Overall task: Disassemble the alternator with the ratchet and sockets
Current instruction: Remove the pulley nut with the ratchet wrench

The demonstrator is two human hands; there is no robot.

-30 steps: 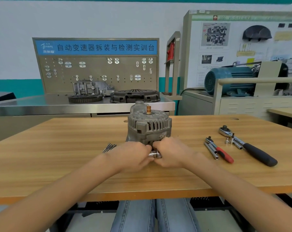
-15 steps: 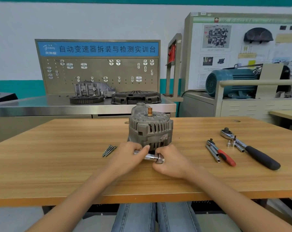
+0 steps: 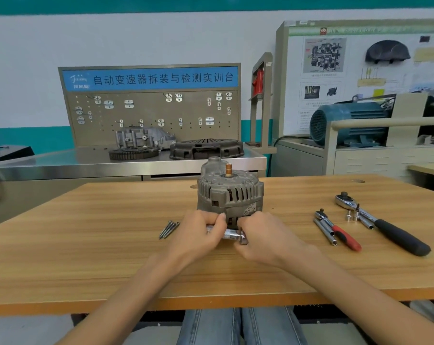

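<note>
A grey alternator (image 3: 229, 192) stands upright in the middle of the wooden table (image 3: 86, 245), its copper shaft end pointing up. Just in front of it I hold a small chrome ratchet (image 3: 232, 234) low over the table. My left hand (image 3: 198, 232) grips its handle end. My right hand (image 3: 263, 235) curls round its head end, where a socket shows under the fingers. Both hands hide the alternator's lower front.
Several long bolts (image 3: 168, 229) lie left of my hands. To the right lie a red-handled ratchet (image 3: 340, 232) with an extension bar, loose sockets (image 3: 351, 215) and a large black-handled ratchet (image 3: 385, 224). A steel bench with gearbox parts stands behind the table.
My hands have drawn slightly apart, baring the chrome ratchet between them. The ratchet now lies slanted, its head end lower on the right. The alternator has stayed put.
</note>
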